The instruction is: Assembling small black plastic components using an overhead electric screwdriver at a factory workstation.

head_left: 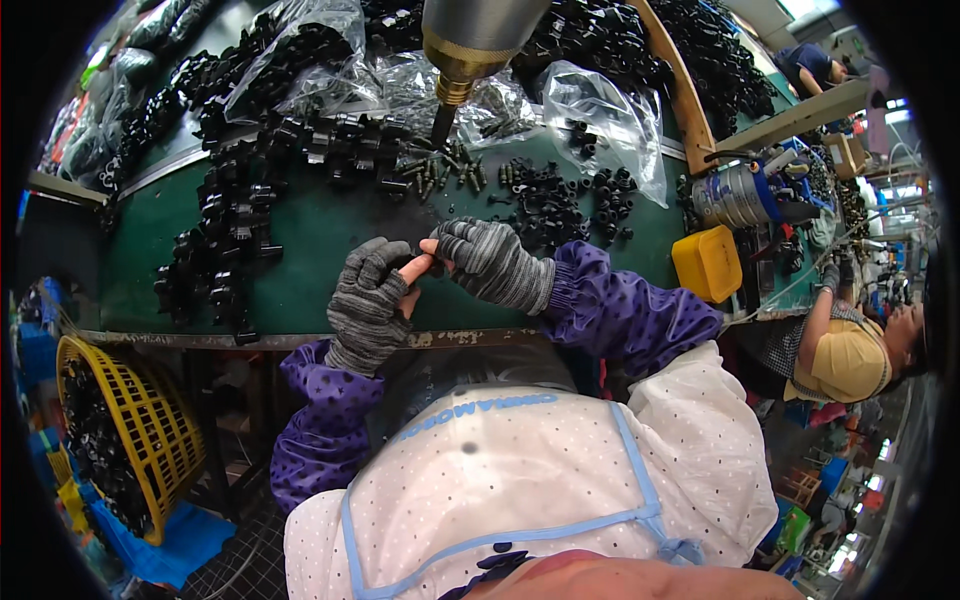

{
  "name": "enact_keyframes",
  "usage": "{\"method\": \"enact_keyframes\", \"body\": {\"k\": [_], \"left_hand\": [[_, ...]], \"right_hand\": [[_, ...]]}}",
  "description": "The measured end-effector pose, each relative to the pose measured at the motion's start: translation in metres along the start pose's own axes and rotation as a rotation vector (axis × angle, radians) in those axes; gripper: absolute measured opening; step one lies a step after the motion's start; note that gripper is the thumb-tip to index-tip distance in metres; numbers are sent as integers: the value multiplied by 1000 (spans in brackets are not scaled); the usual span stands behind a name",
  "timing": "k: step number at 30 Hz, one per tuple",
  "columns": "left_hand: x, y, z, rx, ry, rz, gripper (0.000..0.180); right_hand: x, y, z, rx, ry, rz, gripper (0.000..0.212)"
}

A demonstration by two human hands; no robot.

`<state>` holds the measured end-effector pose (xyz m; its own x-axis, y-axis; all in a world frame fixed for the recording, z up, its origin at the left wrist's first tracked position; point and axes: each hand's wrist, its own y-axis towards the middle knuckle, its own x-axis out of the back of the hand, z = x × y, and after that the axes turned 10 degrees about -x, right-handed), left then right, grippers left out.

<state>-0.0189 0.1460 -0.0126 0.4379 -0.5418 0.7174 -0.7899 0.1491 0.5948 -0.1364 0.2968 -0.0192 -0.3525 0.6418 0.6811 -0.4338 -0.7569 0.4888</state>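
My left hand (368, 305) and my right hand (498, 265), in grey knit gloves with some bare fingertips, meet near the front of the green worktable (310, 250). Their fingers are closed in a pinch around a small black part (436, 268), mostly covered by the fingers. Just beyond them lie several small brass-coloured pins (465, 168). A heap of small black plastic pieces (545, 205) sits beyond my right hand. Overhead hangs a metal power screwdriver (475, 45), its dark bit pointing down at the pins.
Rows of larger black parts (235, 215) lie at left, with clear plastic bags (610, 120) and bulk heaps behind. At right are a yellow container (708, 264) and a silver cylindrical device (735, 195). A yellow basket (170, 430) holds black parts. A co-worker (835, 350) is at far right.
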Motion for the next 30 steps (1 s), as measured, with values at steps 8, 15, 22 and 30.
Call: {"method": "enact_keyframes", "body": {"k": [8, 15, 22, 30], "left_hand": [[5, 14, -17, 62, 255, 232, 56], [2, 9, -5, 120, 178, 0, 49], [10, 17, -10, 948, -1610, -59, 54], [-2, 13, -7, 1011, -1727, -19, 52]], "right_hand": [[108, -20, -60, -478, -548, 158, 33], [117, -41, -90, -639, -810, 204, 28], [74, 8, -15, -286, -57, 93, 30], [22, 26, 7, -191, 211, 137, 25]]}}
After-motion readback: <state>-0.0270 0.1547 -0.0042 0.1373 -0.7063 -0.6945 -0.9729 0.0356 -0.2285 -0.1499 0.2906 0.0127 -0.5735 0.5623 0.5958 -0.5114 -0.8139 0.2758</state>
